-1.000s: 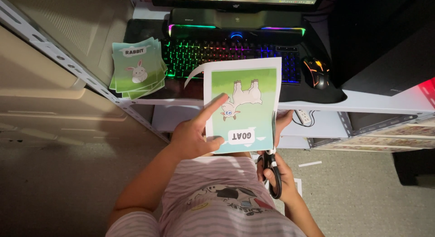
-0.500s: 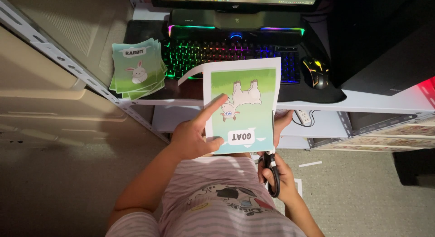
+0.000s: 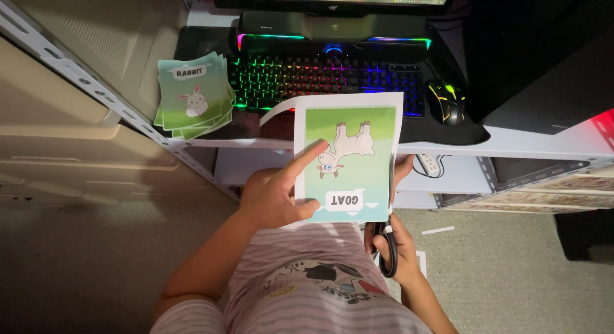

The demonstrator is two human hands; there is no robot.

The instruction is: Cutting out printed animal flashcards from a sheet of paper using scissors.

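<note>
Desk (image 3: 543,142) behind: keyboard (image 3: 326,78), card stack (image 3: 192,97) (left).

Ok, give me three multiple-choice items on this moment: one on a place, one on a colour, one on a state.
1. Where does the stack of green animal cards lie?
A. on the desk, left of the backlit rainbow keyboard
B. on the carpet
C. on the black mouse

2. What colour is the picture's background on the white-edged paper sheet?
A. red
B. green
C. black

3. What is the right hand doing?
A. resting flat on the keyboard
B. gripping black-handled scissors
C. hanging empty

Answers: 1 A, the stack sits at the desk's left end beside the keyboard. 2 B, green surrounds the drawn animal. 3 B, fingers pass through the handles, while the left hand holds the sheet.
</note>
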